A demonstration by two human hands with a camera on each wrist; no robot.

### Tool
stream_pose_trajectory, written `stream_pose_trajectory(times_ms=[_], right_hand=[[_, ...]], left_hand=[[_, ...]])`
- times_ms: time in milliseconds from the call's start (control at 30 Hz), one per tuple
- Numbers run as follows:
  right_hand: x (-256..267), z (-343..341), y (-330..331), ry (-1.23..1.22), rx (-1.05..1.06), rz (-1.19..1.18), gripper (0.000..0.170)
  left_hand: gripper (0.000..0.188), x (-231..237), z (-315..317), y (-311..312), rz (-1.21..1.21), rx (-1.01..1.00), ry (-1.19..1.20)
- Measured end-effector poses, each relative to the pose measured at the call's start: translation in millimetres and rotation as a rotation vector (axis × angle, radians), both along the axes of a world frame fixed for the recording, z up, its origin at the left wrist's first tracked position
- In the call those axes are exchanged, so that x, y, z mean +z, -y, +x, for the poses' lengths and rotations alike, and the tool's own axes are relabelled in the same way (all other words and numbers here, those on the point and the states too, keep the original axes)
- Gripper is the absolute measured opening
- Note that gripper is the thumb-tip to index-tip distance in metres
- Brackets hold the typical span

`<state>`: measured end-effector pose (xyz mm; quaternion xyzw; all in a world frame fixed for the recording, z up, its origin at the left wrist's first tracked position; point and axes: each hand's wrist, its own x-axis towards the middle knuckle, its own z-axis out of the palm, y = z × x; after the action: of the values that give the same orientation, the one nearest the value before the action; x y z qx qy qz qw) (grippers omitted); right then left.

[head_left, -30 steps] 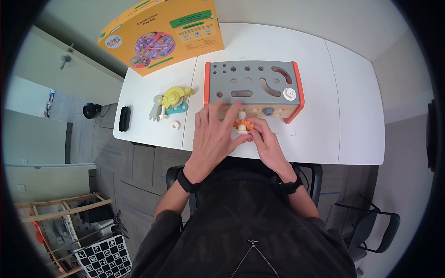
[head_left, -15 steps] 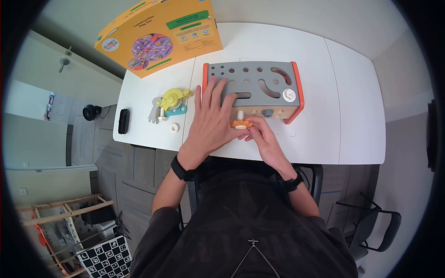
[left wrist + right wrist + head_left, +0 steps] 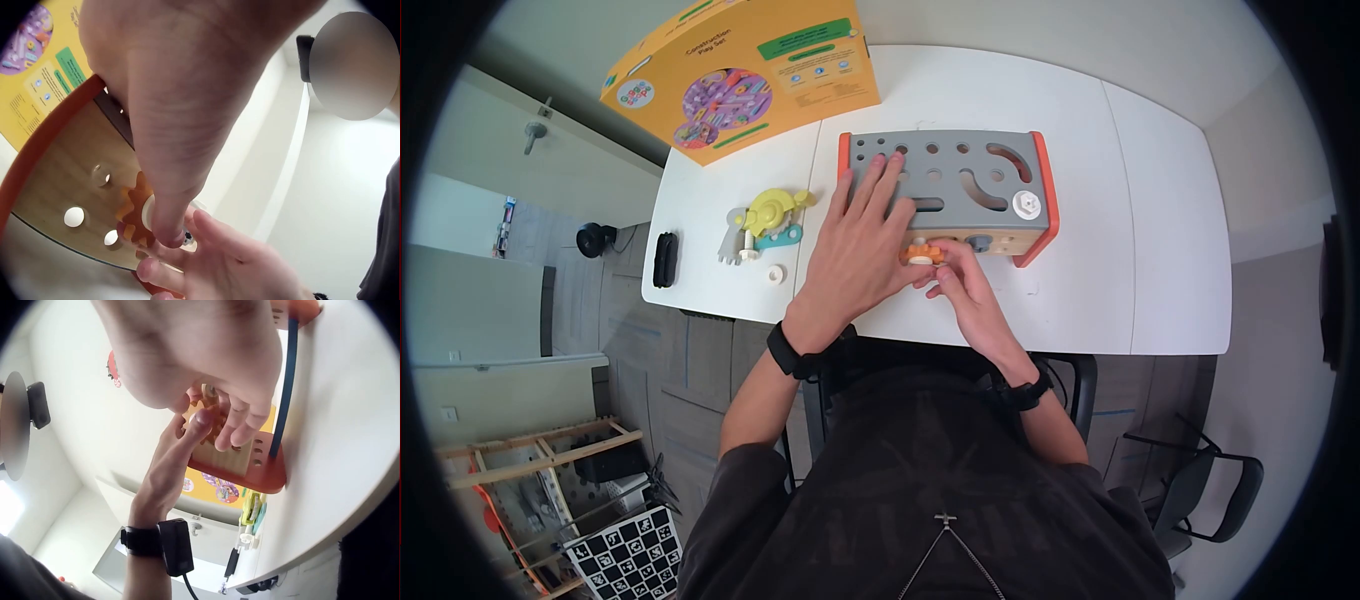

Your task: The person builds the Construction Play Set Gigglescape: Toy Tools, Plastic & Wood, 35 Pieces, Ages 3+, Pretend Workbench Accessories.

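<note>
A toy workbench with a grey top (image 3: 955, 165) stands before me. At its wooden front sits an orange gear (image 3: 922, 250), with a white bolt (image 3: 149, 212) through its middle. My left hand (image 3: 847, 245) lies over the bench's left part, fingers stretched across the grey top. Its thumb presses at the bolt head in the left wrist view. From the right, my right hand (image 3: 977, 300) holds the gear's edge with its fingers, partly hidden behind the gear in the left wrist view. A white hex bolt (image 3: 1026, 205) sits at the top's right corner.
Left of the bench lie a yellow toy piece (image 3: 772, 210), a teal piece (image 3: 782, 236), a grey piece (image 3: 731, 240) and a white ring nut (image 3: 775, 274). A black case (image 3: 665, 260) is near the table's left edge. A yellow box (image 3: 800, 80) stands behind.
The gear and bolt have moved in against the bench front, and the bolt's shank no longer shows as far. My left fingers have come forward onto the grey top.
</note>
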<state>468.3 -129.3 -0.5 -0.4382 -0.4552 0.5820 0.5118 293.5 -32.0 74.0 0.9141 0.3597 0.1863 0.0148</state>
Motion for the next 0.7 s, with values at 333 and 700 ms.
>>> stream_pose_trajectory(times_ms=[333, 700], right_hand=[[-0.3, -5.7, -2.3, -0.133, -0.011, -0.026, 0.037], [-5.3, -8.7, 0.2, -0.155, -0.052, -0.045, 0.039]], left_hand=[[0.057, -2.6, -0.3, -1.5, 0.020, 0.003, 0.043], [0.057, -5.9, -1.2, -3.1, -0.008, 0.007, 0.069]])
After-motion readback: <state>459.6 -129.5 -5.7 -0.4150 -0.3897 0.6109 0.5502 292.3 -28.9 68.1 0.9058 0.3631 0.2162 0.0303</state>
